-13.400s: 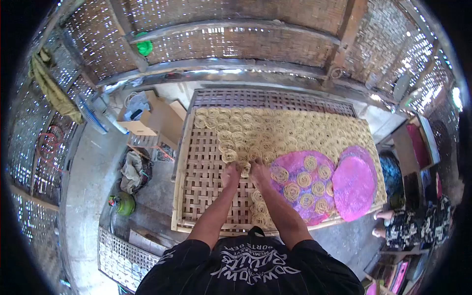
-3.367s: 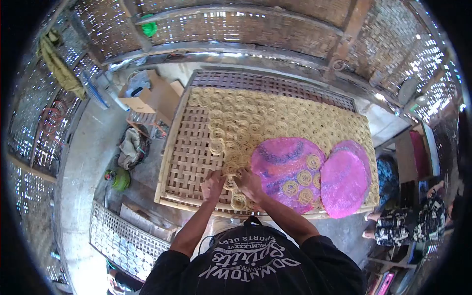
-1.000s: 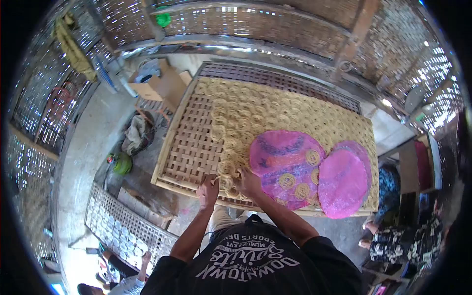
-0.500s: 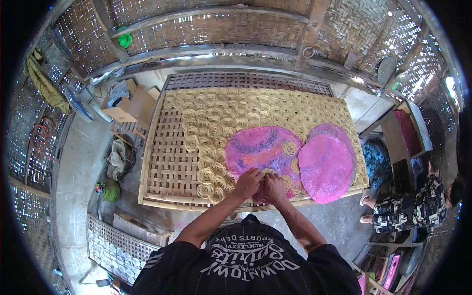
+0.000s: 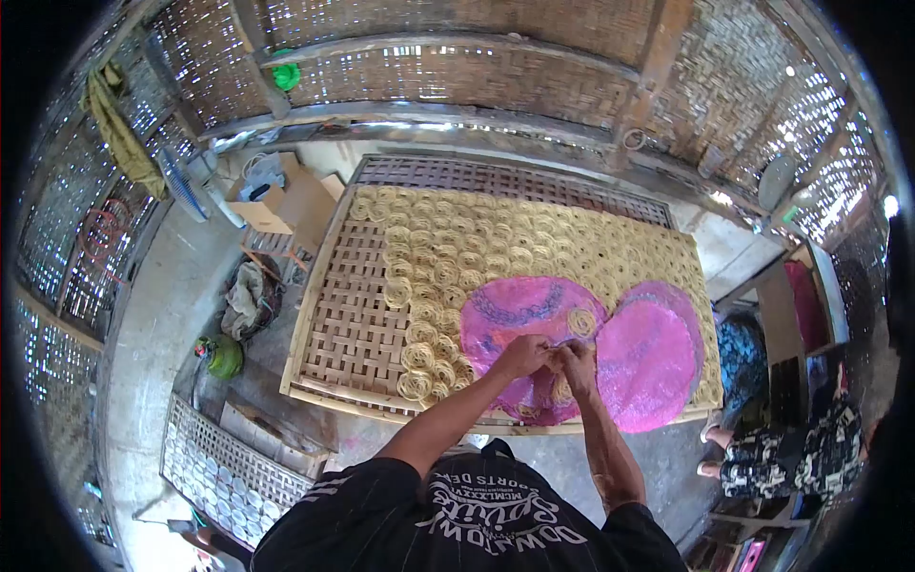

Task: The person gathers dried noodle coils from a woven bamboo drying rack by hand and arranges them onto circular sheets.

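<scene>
My left hand [image 5: 526,357] and my right hand [image 5: 576,364] meet above a round pink sheet [image 5: 510,297], fingers closed and pinched together. Pale yellow noodle strands [image 5: 560,389] show just under the fingers; most of what I grip is hidden. One coiled noodle nest [image 5: 580,322] lies on the sheet beyond my right hand. Overlapping on the right is a second round pink sheet [image 5: 650,357], stacked on another. Rows of yellow noodle nests [image 5: 486,238] cover much of the woven bamboo rack [image 5: 343,315] beneath.
At the left stand an open cardboard box [image 5: 276,202] and a green gas cylinder [image 5: 224,356]. A smaller rack [image 5: 224,472] with pale round pieces is at lower left. Another person [image 5: 791,448] is at the right, near a wooden cabinet [image 5: 801,300].
Both hands have lifted from the near edge of the pink sheet and moved farther forward over it, still together. The whole view has shifted slightly.
</scene>
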{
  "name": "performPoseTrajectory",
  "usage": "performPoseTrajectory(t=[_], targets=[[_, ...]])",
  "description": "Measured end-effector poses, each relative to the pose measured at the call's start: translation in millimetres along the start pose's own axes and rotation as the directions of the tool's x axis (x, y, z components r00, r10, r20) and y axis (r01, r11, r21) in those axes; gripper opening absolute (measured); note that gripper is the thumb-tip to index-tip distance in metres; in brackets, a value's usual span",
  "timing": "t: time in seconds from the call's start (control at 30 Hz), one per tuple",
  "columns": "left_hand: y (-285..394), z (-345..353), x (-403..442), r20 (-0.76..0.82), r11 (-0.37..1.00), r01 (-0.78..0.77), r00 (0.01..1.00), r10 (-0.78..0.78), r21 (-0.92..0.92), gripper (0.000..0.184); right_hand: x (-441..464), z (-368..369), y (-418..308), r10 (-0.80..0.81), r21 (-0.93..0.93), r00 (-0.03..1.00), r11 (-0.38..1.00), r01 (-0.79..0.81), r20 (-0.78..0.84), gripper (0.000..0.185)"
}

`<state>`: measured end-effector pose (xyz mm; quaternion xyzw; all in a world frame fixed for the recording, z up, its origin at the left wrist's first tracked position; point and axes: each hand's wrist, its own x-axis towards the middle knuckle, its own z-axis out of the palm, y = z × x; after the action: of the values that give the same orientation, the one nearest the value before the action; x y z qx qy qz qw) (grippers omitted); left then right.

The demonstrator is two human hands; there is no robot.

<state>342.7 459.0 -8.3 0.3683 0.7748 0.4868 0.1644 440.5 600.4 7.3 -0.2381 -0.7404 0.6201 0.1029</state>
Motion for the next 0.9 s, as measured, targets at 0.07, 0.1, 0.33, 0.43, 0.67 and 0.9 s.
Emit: performPoseTrajectory(t=[0.07, 0.1, 0.33, 0.43, 0.67, 0.9], targets=[[-12.8, 3.8, 14.3, -0.017, 0.984, 0.113, 0.993, -0.116, -0.135, 0.027, 7.8, 0.9, -5.8, 0.044, 0.202, 0.999, 0.979, -0.042, -0.004, 0.019], [-17.1, 1.6, 19.9, -0.043, 0.965, 0.145, 0.987, -0.158, -0.221, 0.03, 9.4, 6.6, -20.1, 0.091, 0.245, 0.996, 0.965, -0.093, 0.018, 0.019], [-18.0, -82.2, -7.6, -0.163, 0.817, 0.273, 0.901, -0.402, -0.508, 0.031, 30.2, 67.1, -78.9, -0.01, 0.289, 0.935, 0.952, -0.099, 0.354, 0.02], [-35.2, -136.9, -49.3, -0.133, 0.748, 0.398, 0.833, -0.538, -0.531, 0.027, 52.0, 123.8, -69.7, 0.004, 0.229, 0.889, 0.966, -0.122, 0.458, 0.022], [-128.1, -202.7, -108.0, -0.392, 0.737, 0.319, 0.685, -0.614, -0.596, 0.028, 72.1, 266.6, -58.6, -0.207, -0.205, 0.844, 0.916, 0.345, 0.495, 0.024], [-141.0, -227.0, -111.9, -0.682, 0.833, 0.554, 0.604, -0.413, -0.013, 0.025, 79.9, 326.1, -47.4, -0.427, -0.411, 0.777, 0.673, 0.615, 0.463, 0.015]])
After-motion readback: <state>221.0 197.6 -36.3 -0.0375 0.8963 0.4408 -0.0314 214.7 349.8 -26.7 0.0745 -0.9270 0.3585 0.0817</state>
